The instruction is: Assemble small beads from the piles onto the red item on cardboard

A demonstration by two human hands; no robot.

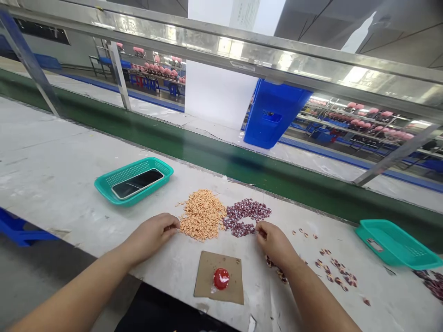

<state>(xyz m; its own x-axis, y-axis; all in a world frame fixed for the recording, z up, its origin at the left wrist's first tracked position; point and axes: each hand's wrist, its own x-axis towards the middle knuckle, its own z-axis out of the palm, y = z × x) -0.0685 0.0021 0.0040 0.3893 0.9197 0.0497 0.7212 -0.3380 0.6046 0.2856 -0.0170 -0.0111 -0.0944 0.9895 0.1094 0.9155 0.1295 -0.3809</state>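
My left hand [157, 234] rests at the left edge of a heap of small orange pieces [203, 216], fingers closed in a pinch. Whatever lies between its fingertips is too small to name. Beside the lower right edge of a heap of small dark purple and white pieces [247, 210], my right hand [276, 242] is pinched shut too, its fingertips largely hidden. Between my forearms lies a square of brown cardboard [202, 281] with a shiny red round blob [221, 278] on it. Some two-toned pieces [281, 275] show partly under my right wrist.
A green basket [104, 185] holding a phone [138, 183] stands at the left. Two-toned pieces [337, 269] lie scattered at right, near another green basket [384, 230]. A blue bin [273, 110] hangs from the metal rail [221, 48] beyond the green belt [221, 150].
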